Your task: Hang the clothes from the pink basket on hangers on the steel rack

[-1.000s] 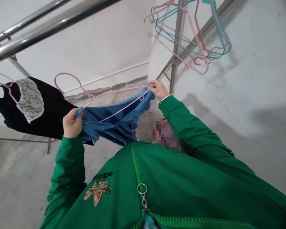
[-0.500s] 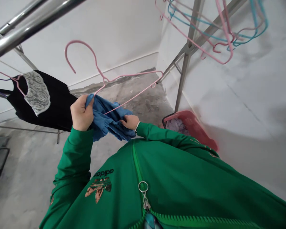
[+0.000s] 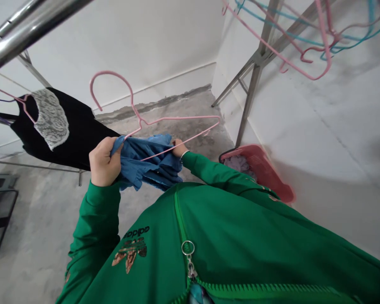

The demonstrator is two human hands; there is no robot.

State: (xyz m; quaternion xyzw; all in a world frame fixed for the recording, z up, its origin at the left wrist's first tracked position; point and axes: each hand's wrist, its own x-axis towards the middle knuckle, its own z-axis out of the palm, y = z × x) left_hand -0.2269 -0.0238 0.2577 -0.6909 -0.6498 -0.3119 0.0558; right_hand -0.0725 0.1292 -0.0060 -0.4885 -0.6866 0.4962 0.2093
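Observation:
A pink hanger (image 3: 180, 118) is held in front of me, its hook up and to the left. The left end of it goes inside a blue garment (image 3: 145, 162), while its right end sticks out bare. My left hand (image 3: 105, 162) is closed around the cloth and the covered left arm of the hanger. On the other side, my right hand (image 3: 179, 148) pinches the far edge of the blue cloth, just behind the hanger's lower bar. Folds hide the garment's exact kind and part of my right fingers.
A black garment with a lace panel (image 3: 52, 118) hangs at left below a metal rail (image 3: 34, 31). Pink and blue hangers (image 3: 327, 63) hang at upper right by a metal stand (image 3: 248, 99). A red basket (image 3: 269, 175) holding greyish cloth stands on the floor.
My right hand has moved up and away from me, lifting the cloth's right side behind the hanger's lower bar. The hanger sits slightly lower in view. My left hand keeps its hold.

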